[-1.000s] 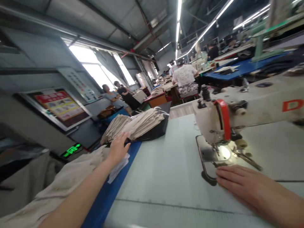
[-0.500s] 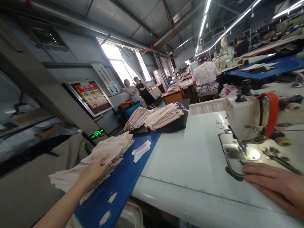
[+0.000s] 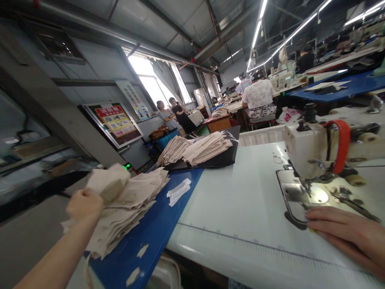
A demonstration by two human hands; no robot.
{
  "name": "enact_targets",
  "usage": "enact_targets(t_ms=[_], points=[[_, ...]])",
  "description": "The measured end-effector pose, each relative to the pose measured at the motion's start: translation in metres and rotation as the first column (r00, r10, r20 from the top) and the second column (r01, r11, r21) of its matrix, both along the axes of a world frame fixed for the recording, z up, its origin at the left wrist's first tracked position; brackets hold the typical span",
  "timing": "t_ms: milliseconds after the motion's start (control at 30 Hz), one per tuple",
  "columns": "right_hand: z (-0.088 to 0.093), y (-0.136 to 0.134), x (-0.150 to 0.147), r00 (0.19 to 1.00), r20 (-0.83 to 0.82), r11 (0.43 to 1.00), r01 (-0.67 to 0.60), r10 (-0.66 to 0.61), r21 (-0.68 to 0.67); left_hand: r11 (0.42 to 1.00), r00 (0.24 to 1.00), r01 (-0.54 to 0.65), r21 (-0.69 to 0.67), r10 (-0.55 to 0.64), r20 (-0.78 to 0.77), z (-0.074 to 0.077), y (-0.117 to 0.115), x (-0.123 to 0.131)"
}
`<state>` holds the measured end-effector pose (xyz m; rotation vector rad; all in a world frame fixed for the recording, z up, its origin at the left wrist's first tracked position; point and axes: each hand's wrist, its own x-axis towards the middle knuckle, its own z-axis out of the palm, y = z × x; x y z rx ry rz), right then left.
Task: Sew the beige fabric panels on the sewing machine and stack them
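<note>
My left hand [image 3: 85,205] is closed on a beige fabric piece [image 3: 110,182], slightly blurred, its far end raised and folded over. Beneath and to the right of it lies a thick stack of beige fabric pieces [image 3: 136,200] on a blue board [image 3: 120,257]. My right hand [image 3: 345,228] lies with fingers stretched out on the pale sewing table [image 3: 234,200], its fingertips by the metal plate in front of the sewing machine [image 3: 313,154]. No cloth shows under the needle. The underside of the right hand is hidden.
Two more piles of beige pieces [image 3: 207,148] lie on a black sheet [image 3: 230,154] at the back. A white strip [image 3: 179,192] rests on the blue board. A printed ruler [image 3: 255,241] runs along the table's front. Farther off are several people, one seated person [image 3: 258,94] among them.
My left hand has moved left and toward me from the stack's top, lifting a beige fabric piece. My right hand stays by the machine plate.
</note>
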<state>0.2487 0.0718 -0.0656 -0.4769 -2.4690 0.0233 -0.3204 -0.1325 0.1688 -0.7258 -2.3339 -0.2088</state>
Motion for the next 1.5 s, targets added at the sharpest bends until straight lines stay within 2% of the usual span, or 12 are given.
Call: enact_targets(t_ms=[100, 233, 367, 500, 567, 633, 733, 867, 1000, 1133, 1300, 1500], points=[[0.009, -0.003, -0.002, 1.0, -0.023, 1.0, -0.019, 0.019, -0.024, 0.997, 0.995, -0.051, 0.053, 0.056, -0.083, 0.017, 0.009, 0.031], [0.02, -0.007, -0.006, 0.999, -0.024, 0.998, -0.032, 0.03, -0.063, 0.939, 0.952, 0.261, -0.226, -0.289, -0.102, 0.007, 0.038, 0.105], [0.027, -0.012, -0.01, 0.999, -0.017, 0.99, -0.041, 0.039, -0.136, 0.601, 0.735, 0.669, -0.437, -0.622, 0.269, -0.057, 0.065, 0.208], [0.036, -0.015, -0.013, 0.999, 0.004, 0.98, -0.042, 0.043, -0.195, 0.262, 0.456, 0.884, -0.387, -0.668, 0.589, -0.135, 0.089, 0.305], [0.041, -0.016, -0.014, 0.998, 0.011, 0.976, -0.058, 0.062, -0.208, 0.182, 0.382, 0.915, -0.36, -0.675, 0.631, -0.155, 0.099, 0.34], [0.046, -0.017, -0.015, 0.998, 0.02, 0.969, -0.059, 0.066, -0.24, 0.147, 0.337, 0.932, -0.33, -0.682, 0.649, -0.16, 0.108, 0.359], [0.05, -0.016, -0.015, 0.998, 0.001, 0.958, -0.066, 0.069, -0.279, 0.126, 0.225, 0.973, -0.193, -0.703, 0.674, -0.154, 0.113, 0.36], [0.049, -0.012, -0.014, 0.999, -0.016, 0.962, 0.035, -0.04, -0.272, 0.148, 0.046, 0.983, 0.109, -0.77, 0.636, -0.158, 0.111, 0.326], [0.048, -0.014, -0.016, 0.983, -0.132, 0.975, 0.1, -0.128, -0.199, 0.144, 0.134, 0.989, -0.031, -0.796, 0.59, -0.178, 0.11, 0.295], [0.05, -0.019, -0.022, 0.997, -0.06, 0.982, -0.061, 0.051, -0.18, 0.102, 0.215, 0.972, -0.213, -0.76, 0.614, -0.189, 0.115, 0.29], [0.054, -0.022, -0.024, 0.991, 0.056, 0.962, -0.104, 0.122, -0.252, 0.085, 0.182, 0.979, -0.185, -0.771, 0.611, -0.184, 0.12, 0.292], [0.052, -0.027, -0.018, 0.996, 0.062, 0.986, -0.046, 0.057, -0.162, 0.145, 0.19, 0.982, -0.123, -0.694, 0.694, -0.169, 0.104, 0.302]])
